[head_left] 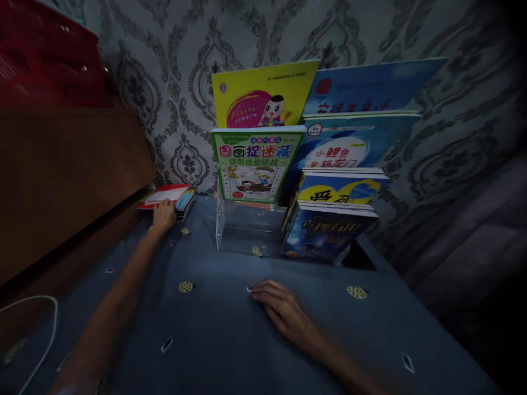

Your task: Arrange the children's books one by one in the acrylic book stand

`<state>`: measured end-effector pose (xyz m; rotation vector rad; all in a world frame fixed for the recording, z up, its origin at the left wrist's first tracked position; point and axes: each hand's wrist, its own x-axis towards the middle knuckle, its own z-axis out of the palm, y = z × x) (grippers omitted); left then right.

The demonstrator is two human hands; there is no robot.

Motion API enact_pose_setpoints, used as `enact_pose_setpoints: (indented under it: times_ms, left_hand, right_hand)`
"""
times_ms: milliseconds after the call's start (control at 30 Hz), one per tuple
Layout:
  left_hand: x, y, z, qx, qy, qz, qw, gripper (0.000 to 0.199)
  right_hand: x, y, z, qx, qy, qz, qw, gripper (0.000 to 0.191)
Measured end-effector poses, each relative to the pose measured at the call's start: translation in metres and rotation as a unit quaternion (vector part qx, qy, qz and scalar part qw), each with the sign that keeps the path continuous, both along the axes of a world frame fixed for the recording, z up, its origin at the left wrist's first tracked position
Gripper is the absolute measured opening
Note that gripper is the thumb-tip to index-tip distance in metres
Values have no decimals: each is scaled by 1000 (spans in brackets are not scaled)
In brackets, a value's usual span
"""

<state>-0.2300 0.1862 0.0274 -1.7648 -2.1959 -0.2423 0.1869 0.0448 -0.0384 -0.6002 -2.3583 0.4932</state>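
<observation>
At the far left of the table, my left hand (164, 214) reaches a low stack of books; its bent fingers grip the front edge of the red book (168, 193) on top. The thumb is hard to make out. My right hand (280, 307) rests on the tabletop with nothing in it, fingers loosely stretched out. Beyond it stands a clear acrylic book rack (247, 227) in tiers. Its left column holds a yellow book (230, 90) and a green book (257, 170). Blue books (349, 137) and a dark blue book (321, 236) fill the right column.
A blue-grey cloth (214, 340) with pineapple prints covers the table. Along the left runs a brown wooden panel (74, 175), with a red basket (49, 60) above it. A white cable (53, 323) curves at the lower left. Patterned wallpaper (181, 82) backs the rack.
</observation>
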Motion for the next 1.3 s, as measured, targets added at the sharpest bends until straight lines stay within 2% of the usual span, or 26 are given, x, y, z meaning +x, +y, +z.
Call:
enact_pose_setpoints:
  times_ms: [200, 367, 533, 700, 967, 1133, 1300]
  left_hand:
    - [-5, -2, 5, -15, 16, -1, 1000, 47]
    - [-3, -14, 12, -36, 41, -26, 998, 39]
    - [0, -27, 8, -37, 58, -55, 996, 46]
    - [-5, -29, 4, -42, 47, -24, 998, 58]
    - [8, -37, 9, -67, 70, -32, 995, 46]
    - [15, -42, 6, -78, 83, -18, 993, 62]
    - [26, -51, 2, -104, 98, -8, 990, 59]
  right_hand:
    - [0, 0, -1, -6, 8, -10, 1000, 33]
    - [1, 0, -2, -7, 8, 1, 1000, 31]
    - [0, 1, -2, 2, 18, 4, 1000, 31]
    - [0, 1, -3, 0, 23, 2, 1000, 31]
    - [0, 1, -2, -6, 18, -2, 1000, 32]
    - [0, 2, -4, -18, 11, 1, 1000, 34]
    - [0, 3, -5, -20, 17, 6, 1000, 33]
